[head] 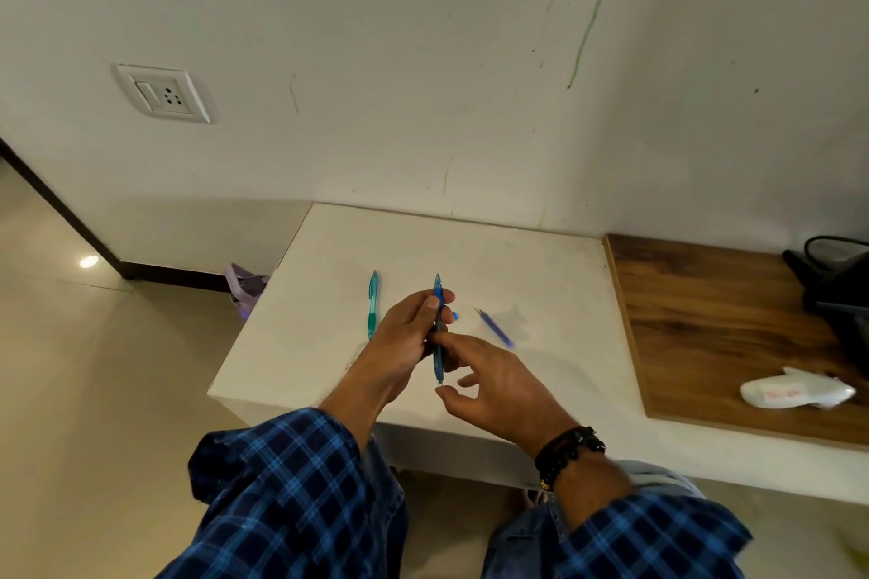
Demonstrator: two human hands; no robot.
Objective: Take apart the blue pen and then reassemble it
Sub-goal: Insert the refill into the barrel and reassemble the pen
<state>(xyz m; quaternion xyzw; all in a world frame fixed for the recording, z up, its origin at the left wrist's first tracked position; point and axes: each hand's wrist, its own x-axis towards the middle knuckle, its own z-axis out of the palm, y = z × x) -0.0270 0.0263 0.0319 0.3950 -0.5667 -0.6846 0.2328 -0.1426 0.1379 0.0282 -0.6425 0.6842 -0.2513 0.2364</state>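
White-painted walls, marked with a thin green streak, meet at a corner behind a low white table. A white wall socket plate sits high on the left.

Both hands meet over the middle of the table, and both arms wear blue checked sleeves. The left hand grips a translucent blue plastic pen barrel, its fingers and thumb curled round the upper half. The barrel stands nearly upright, held above the tabletop. The right hand is loosely spread, its forefinger reaching to the middle of the barrel and its thumb just below the barrel's lower end; it grasps nothing. A black beaded bracelet circles the right wrist.

On the table, a thin blue ink refill lies slanted just to the right of the hands. A tiny blue piece shows beside the left fingertips. A teal plastic pen lies to the left of the hands.

To the right, a brown wooden board carries a black bag and a white wrapped packet.
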